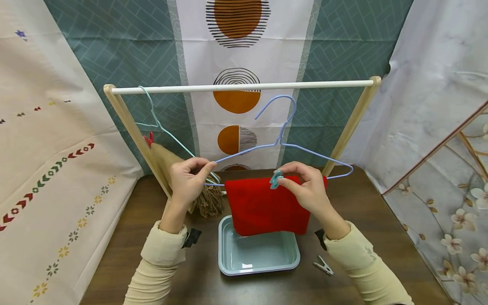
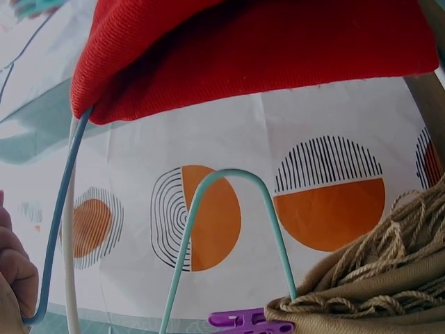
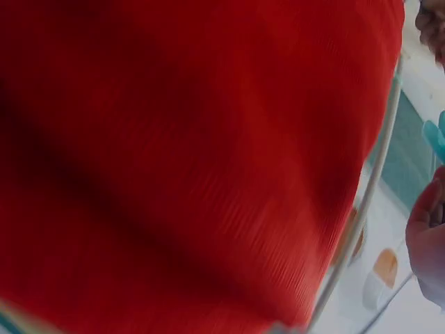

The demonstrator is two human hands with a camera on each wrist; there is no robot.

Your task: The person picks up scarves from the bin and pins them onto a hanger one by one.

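Observation:
In the head view my left hand (image 1: 189, 178) grips the left end of a blue clothes hanger (image 1: 248, 150), thumb against the curled fingers. A red cloth (image 1: 263, 207) hangs folded over the hanger's lower bar. My right hand (image 1: 306, 186) pinches a teal clothespin (image 1: 276, 179) between thumb and fingers, in front of the cloth's upper part. Whether the pin touches the cloth I cannot tell. In the left wrist view the red cloth (image 2: 264, 56) drapes over the bar, and the left hand (image 2: 15, 278) shows at the hanger's end. The cloth (image 3: 195, 167) fills most of the right wrist view.
A white rod on a wooden rack (image 1: 244, 87) spans behind. From it hangs a mint hanger (image 1: 167, 131) with a tan fringed cloth (image 1: 167, 163) and a red clothespin (image 1: 149, 139). Below the red cloth stands a pale blue tray (image 1: 259, 254); a grey clothespin (image 1: 323, 265) lies to its right.

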